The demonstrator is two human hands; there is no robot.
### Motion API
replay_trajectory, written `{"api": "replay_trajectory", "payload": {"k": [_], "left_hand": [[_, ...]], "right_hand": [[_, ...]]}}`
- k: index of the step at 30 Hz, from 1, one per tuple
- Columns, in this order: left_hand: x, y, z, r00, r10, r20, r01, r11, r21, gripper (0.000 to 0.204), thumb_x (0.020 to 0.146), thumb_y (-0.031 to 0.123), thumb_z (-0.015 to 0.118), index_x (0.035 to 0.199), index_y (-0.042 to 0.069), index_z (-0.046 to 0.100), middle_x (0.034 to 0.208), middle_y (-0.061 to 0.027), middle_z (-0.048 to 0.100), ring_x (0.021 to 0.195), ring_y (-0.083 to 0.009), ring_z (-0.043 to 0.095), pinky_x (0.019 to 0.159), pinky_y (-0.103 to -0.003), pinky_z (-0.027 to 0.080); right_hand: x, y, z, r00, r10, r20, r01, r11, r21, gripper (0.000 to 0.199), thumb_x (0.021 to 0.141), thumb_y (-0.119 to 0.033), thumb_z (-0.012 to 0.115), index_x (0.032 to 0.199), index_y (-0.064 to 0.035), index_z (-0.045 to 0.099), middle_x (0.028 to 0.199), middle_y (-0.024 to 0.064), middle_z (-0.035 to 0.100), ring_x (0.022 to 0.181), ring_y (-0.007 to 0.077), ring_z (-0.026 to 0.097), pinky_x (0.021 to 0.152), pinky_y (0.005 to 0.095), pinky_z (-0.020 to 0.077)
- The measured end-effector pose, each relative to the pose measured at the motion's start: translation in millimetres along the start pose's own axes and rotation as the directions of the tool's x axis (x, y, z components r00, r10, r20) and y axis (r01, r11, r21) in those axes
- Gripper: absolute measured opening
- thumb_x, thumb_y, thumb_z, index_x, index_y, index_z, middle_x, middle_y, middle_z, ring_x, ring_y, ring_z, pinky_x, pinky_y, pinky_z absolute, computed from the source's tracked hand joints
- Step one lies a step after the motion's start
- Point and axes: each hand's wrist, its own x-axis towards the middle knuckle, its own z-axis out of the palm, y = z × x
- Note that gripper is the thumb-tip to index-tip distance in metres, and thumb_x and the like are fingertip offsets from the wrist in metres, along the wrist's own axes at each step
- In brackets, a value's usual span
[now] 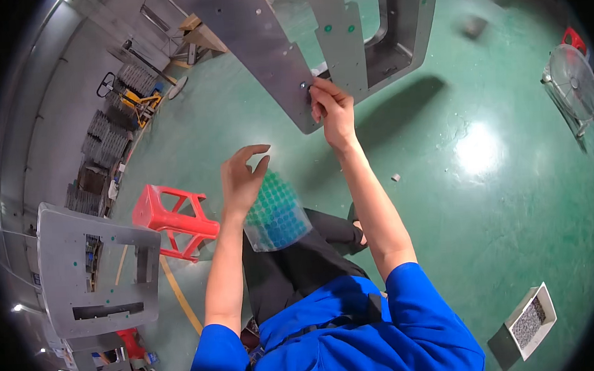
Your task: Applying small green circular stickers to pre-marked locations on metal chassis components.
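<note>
My right hand (337, 116) is at the lower corner of a grey metal panel frame (263, 46). Its fingers are bunched against the surface beside a small hole; anything pinched in them is too small to make out. Green dots mark other spots on the frame. Lower and to the left is my left hand (240, 182), thumb and forefinger apart in a curve. A clear sheet of round green and blue stickers (278, 210) comes out from behind that thumb, apparently held by the other fingers, which are hidden. The sheet hangs over my dark trousers.
To the left stand a red plastic stool (171, 215) and another grey panel (100, 270). A fan (570, 80) is at far right, a white bin of small metal parts (532, 321) at lower right. A yellow pallet jack (138, 103) stands near stacked grey parts.
</note>
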Motion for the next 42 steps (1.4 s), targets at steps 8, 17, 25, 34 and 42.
{"api": "replay_trajectory", "payload": {"k": [8, 17, 25, 34, 42], "left_hand": [[7, -9, 16, 0.997, 0.004, 0.072, -0.002, 0.999, -0.039, 0.018, 0.080, 0.004, 0.065, 0.098, 0.003, 0.069, 0.093, -0.0021, 0.071, 0.041, -0.0016, 0.033, 0.041, -0.023, 0.029], [22, -22, 30, 0.992, -0.009, 0.126, 0.019, 0.997, -0.077, 0.018, 0.080, 0.005, 0.065, 0.098, 0.004, 0.069, 0.092, -0.0014, 0.071, 0.047, -0.0033, 0.033, 0.044, -0.022, 0.030], [52, -14, 31, 0.992, 0.013, 0.127, 0.008, 0.986, -0.164, 0.019, 0.080, 0.006, 0.065, 0.099, 0.002, 0.069, 0.090, -0.0027, 0.070, 0.045, -0.0023, 0.032, 0.043, -0.023, 0.029], [61, 14, 38, 0.976, 0.008, 0.219, 0.036, 0.980, -0.198, 0.023, 0.087, 0.016, 0.064, 0.102, -0.001, 0.068, 0.093, -0.0065, 0.069, 0.065, -0.0073, 0.060, 0.057, -0.019, 0.044], [58, 28, 52, 0.983, 0.113, 0.143, -0.048, 0.917, -0.397, 0.018, 0.090, 0.012, 0.064, 0.100, -0.003, 0.068, 0.085, -0.0048, 0.067, 0.072, -0.0098, 0.064, 0.063, -0.020, 0.047]], "right_hand": [[5, -10, -2, 0.995, -0.023, -0.095, 0.024, 1.000, 0.013, 0.026, 0.078, -0.002, 0.069, 0.103, 0.0033, 0.066, 0.068, -0.0004, 0.056, 0.050, 0.0050, 0.045, 0.043, 0.0214, 0.0324], [19, -22, -5, 0.983, -0.084, -0.163, 0.081, 0.996, -0.025, 0.015, 0.078, -0.009, 0.075, 0.087, 0.0016, 0.070, 0.057, -0.0050, 0.051, 0.044, 0.0013, 0.037, 0.039, 0.0196, 0.0245], [27, -28, -18, 0.994, -0.072, -0.088, 0.066, 0.995, -0.068, 0.018, 0.083, -0.015, 0.071, 0.092, 0.0012, 0.070, 0.059, -0.0051, 0.052, 0.046, 0.0014, 0.039, 0.041, 0.0193, 0.0276], [16, -30, -37, 0.994, -0.030, -0.106, 0.028, 0.999, -0.022, 0.028, 0.092, -0.016, 0.057, 0.113, 0.0013, 0.064, 0.068, -0.0031, 0.050, 0.052, 0.0048, 0.044, 0.046, 0.0211, 0.0368], [-59, -57, -43, 0.957, 0.264, -0.117, -0.288, 0.898, -0.332, 0.041, 0.095, -0.028, 0.047, 0.118, 0.0029, 0.060, 0.058, -0.0080, 0.030, 0.053, 0.0046, 0.030, 0.047, 0.0210, 0.0296]]}}
